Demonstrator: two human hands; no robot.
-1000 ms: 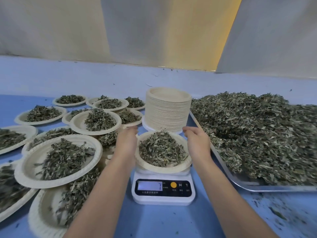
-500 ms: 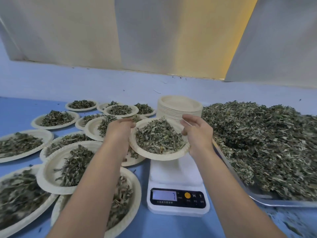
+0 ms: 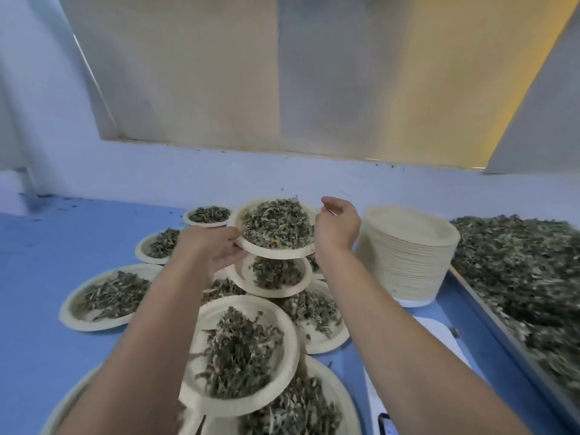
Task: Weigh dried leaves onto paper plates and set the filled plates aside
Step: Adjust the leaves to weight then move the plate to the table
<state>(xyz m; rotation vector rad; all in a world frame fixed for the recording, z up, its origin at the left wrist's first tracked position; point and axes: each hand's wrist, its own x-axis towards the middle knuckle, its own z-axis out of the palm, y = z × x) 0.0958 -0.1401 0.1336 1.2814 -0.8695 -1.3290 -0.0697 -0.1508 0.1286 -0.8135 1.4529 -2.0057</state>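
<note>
Blue tabletop (image 3: pixel 47 262), leaf-filled paper plates (image 3: pixel 75 321), beige panels (image 3: pixel 188 73)

One filled plate (image 3: pixel 270 254) rides above the other filled plates (image 3: pixel 251 301), which overlap on the blue table (image 3: pixel 62 240) from its 6 to 10 o'clock. The left hand (image 3: pixel 210 246) grips its rim at 8 o'clock. The right hand (image 3: pixel 337 229) sits at 3 o'clock, fingers loosely curled, contact unclear. A stack of empty plates (image 3: pixel 408 255) stands beyond at 3 o'clock, with the leaf tray (image 3: pixel 489 312) past it.
</note>
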